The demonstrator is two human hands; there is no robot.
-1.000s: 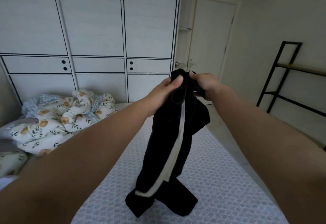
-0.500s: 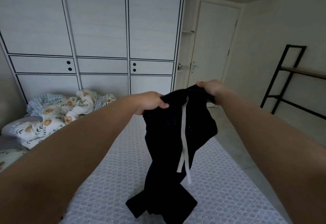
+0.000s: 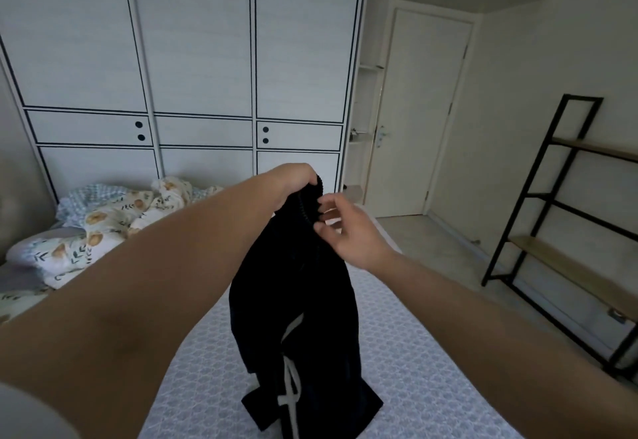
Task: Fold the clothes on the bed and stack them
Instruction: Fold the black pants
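Observation:
Black trousers [image 3: 297,293] with a white side stripe hang in the air over the bed [image 3: 431,369], their leg ends touching the mattress. My left hand [image 3: 293,183] grips the ribbed waistband from above and carries the garment. My right hand [image 3: 348,228] is just right of the waistband, fingers spread, thumb and fingertips touching or nearly touching the band's edge; I cannot tell whether it pinches the cloth.
A crumpled floral duvet with pillows [image 3: 103,224] lies at the bed's far left. A white wardrobe [image 3: 193,69] stands behind the bed, with a closed door [image 3: 417,117] to its right. A black-framed shelf [image 3: 566,231] stands against the right wall.
The waistband was stretched between both hands; now the left hand holds it bunched and higher. The right hand has let go and opened beside it. The trousers hang narrower.

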